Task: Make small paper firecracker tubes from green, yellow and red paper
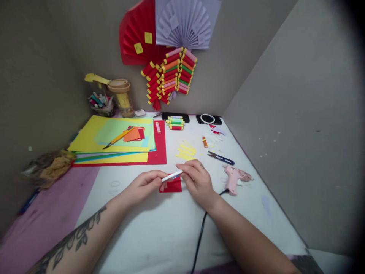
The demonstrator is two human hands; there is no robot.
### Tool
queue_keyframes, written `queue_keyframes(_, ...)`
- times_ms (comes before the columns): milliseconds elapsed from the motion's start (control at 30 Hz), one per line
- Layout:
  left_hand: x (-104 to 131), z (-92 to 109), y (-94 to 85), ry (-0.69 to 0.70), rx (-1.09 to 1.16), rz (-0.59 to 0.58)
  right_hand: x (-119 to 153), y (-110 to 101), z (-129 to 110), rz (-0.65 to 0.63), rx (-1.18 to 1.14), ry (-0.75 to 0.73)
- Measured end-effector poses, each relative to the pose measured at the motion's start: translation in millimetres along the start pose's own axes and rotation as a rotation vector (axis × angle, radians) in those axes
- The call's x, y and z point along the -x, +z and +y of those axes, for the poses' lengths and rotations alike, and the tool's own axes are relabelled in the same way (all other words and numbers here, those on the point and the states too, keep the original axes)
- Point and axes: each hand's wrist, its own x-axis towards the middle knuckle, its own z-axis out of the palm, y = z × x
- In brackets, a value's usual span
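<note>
Between my two hands is a slim white stick (172, 176) with a small blue mark; its exact kind I cannot tell. My left hand (146, 185) pinches the left end. The right end is in the closed fingers of my right hand (197, 182). Just below the stick is a small red paper piece (176, 186), partly covered by my left fingertips. Whether those fingers touch the paper is unclear. Yellow paper strips (186, 150) lie on the table beyond my right hand. To its right rest a pink glue gun (234, 179) and dark thread snips (221, 157).
Coloured paper sheets (85, 139) are stacked at left under a yellow craft knife (118, 137). Several paper rolls (176, 123) sit at the back near two phones. A black cord (202, 228) crosses the front. Paper fans (184, 23) hang on the wall.
</note>
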Motion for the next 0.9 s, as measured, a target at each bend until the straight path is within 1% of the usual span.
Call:
queue_keyframes(167,1,-5,-1.6,0.039,0.075,0.042,-1,1,2,0.075,-0.064,0.118)
queue_keyframes(267,0,-3,-1.4,0.029,0.092,0.032,-3,-1,3,0.073,-0.049,0.077)
queue_keyframes(367,0,2,-0.3,0.034,0.074,0.013,-3,-3,0,0.026,0.022,-0.003)
queue_keyframes(433,0,3,-0.1,0.007,0.036,0.009,-3,-3,-2,0.002,0.043,-0.029)
queue_keyframes(533,0,0,-0.9,-0.017,0.017,0.033,-2,-2,-3,0.029,0.013,-0.024)
queue_keyframes(633,1,-3,-1.6,0.031,0.073,0.049,-4,-1,-1,0.076,-0.039,-0.007)
queue_keyframes(700,1,-3,-1.9,0.034,0.086,0.033,-5,-1,0,0.089,-0.060,-0.006)
queue_keyframes(800,1,1,-4.1,0.012,0.023,-0.019,-5,-1,3,0.069,-0.045,0.003)
queue_keyframes(833,2,1,-5.4,0.009,-0.003,-0.008,-6,-2,5,0.051,-0.032,0.027)
queue_keyframes(867,2,1,-7.0,0.015,-0.025,0.036,-6,-3,7,0.040,-0.021,0.077)
queue_keyframes(900,3,0,-8.3,0.028,-0.040,0.105,-6,-5,10,0.035,-0.024,0.158)
